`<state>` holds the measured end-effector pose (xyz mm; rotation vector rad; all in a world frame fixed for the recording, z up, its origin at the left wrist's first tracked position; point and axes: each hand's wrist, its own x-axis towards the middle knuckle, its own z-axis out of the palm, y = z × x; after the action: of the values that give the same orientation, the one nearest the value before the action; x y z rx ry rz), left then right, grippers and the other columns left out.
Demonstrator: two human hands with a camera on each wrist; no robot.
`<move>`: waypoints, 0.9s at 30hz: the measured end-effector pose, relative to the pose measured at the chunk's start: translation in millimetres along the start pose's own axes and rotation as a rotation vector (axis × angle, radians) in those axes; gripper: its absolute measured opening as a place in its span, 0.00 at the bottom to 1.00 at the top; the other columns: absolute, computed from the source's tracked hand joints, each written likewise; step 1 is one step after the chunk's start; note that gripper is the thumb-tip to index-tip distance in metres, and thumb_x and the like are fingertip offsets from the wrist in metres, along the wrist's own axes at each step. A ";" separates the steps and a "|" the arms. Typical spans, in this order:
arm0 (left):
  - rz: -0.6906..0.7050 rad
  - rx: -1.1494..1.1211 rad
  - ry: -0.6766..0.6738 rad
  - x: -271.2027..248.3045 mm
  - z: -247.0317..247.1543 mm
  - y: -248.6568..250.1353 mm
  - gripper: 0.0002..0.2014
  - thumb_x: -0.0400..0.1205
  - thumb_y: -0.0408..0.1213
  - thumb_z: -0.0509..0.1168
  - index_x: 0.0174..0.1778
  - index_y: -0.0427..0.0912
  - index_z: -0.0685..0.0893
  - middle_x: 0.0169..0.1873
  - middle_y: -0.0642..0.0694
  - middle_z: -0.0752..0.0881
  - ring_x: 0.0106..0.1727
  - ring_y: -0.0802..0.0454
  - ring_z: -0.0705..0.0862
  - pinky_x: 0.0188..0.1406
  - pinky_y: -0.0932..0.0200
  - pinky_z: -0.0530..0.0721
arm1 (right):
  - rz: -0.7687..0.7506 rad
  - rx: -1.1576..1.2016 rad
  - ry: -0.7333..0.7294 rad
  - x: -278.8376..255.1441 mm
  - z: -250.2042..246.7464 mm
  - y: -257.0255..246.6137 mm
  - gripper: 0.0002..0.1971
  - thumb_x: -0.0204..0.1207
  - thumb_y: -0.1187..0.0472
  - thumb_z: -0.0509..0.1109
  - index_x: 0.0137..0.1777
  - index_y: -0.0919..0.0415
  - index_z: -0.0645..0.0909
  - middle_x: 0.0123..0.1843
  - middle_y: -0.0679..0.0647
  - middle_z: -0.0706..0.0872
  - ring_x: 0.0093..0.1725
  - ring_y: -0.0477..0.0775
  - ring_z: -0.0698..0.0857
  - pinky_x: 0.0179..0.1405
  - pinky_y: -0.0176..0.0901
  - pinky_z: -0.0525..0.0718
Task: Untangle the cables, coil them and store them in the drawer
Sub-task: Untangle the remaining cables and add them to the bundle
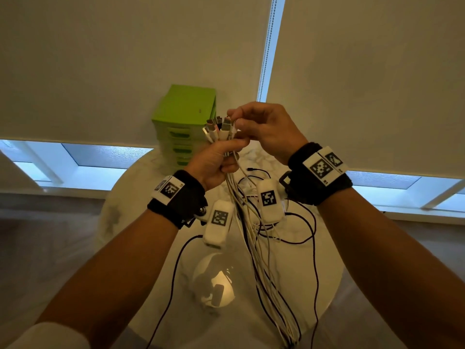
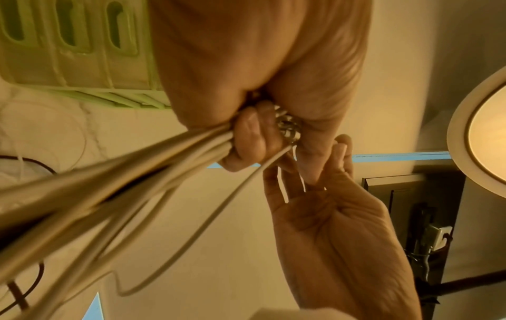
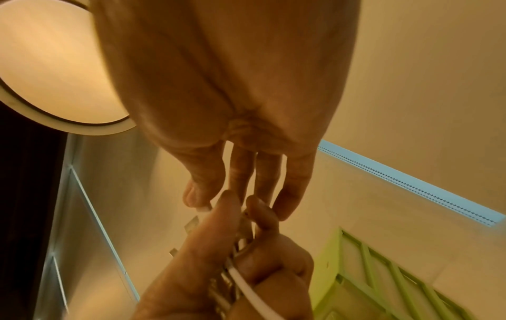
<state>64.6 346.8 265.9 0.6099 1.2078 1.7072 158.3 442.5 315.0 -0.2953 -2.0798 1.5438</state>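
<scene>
The left hand [image 1: 216, 157] was clenched around a bundle of cables [image 1: 254, 238], mostly white with a few dark ones, its fingers [image 2: 246, 138] wrapped tightly about the strands so that the plug ends [image 1: 219, 127] fanned out just above the thumb and forefinger. Below that fist the cables hung loose, trailing down past the wrist and spreading over the round white table [image 1: 324, 293], where more dark and white loops lay well beneath the fingers. The right hand [image 1: 264, 129] was raised just beside the left, its thumb and forefinger pinching at one white plug at the near edge of the fanned ends, the other fingers [image 3: 293, 184] extended loosely and touching the left hand's fingertips. From the right wrist view, the left hand's thumb and forefinger [image 3: 219, 218] met the right fingertips, with a white cable [image 3: 246, 281] running down through the left fist. The green drawer unit [image 1: 185, 119] stood on the table just beyond the plug ends, behind both hands, its stacked drawers [image 2: 71, 32] all appearing pushed in. Both wrists carried dark straps with white marker tags [image 1: 323, 167], and small white camera housings [image 1: 219, 222] hung under them, close to the dangling strands. A lamp's glow reflected on the tabletop well below the fingers.
</scene>
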 end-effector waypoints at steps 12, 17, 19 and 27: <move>-0.104 -0.018 -0.042 -8.4 -11.7 -5.8 0.14 0.86 0.32 0.55 0.34 0.46 0.74 0.27 0.50 0.74 0.19 0.59 0.61 0.21 0.64 0.54 | -0.009 -0.087 -0.003 3.0 17.5 9.5 0.07 0.76 0.71 0.71 0.53 0.66 0.86 0.42 0.54 0.89 0.37 0.43 0.87 0.43 0.41 0.86; -0.090 0.057 -0.039 -10.2 -14.3 -4.8 0.16 0.86 0.34 0.54 0.30 0.44 0.69 0.29 0.47 0.70 0.21 0.57 0.63 0.22 0.63 0.60 | -0.007 -0.166 0.028 2.6 23.5 12.6 0.07 0.77 0.68 0.71 0.52 0.62 0.88 0.44 0.54 0.90 0.45 0.52 0.90 0.49 0.56 0.89; -0.065 0.060 -0.028 -10.1 -13.6 -5.9 0.17 0.86 0.33 0.54 0.28 0.43 0.67 0.28 0.45 0.68 0.22 0.55 0.66 0.23 0.61 0.64 | 0.011 -0.219 0.014 3.9 24.5 12.9 0.09 0.79 0.64 0.70 0.56 0.60 0.87 0.49 0.54 0.91 0.50 0.53 0.90 0.56 0.58 0.87; 0.077 -0.067 0.146 1.0 -23.3 -11.2 0.10 0.83 0.49 0.64 0.40 0.48 0.80 0.22 0.52 0.72 0.26 0.56 0.70 0.34 0.54 0.74 | 0.402 -0.074 -0.231 -18.8 15.4 39.5 0.25 0.82 0.38 0.52 0.75 0.46 0.70 0.51 0.46 0.88 0.50 0.48 0.88 0.59 0.50 0.84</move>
<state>50.0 338.1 246.4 0.5046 1.2359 1.8765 160.5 433.8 269.5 -0.6210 -2.3674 1.8027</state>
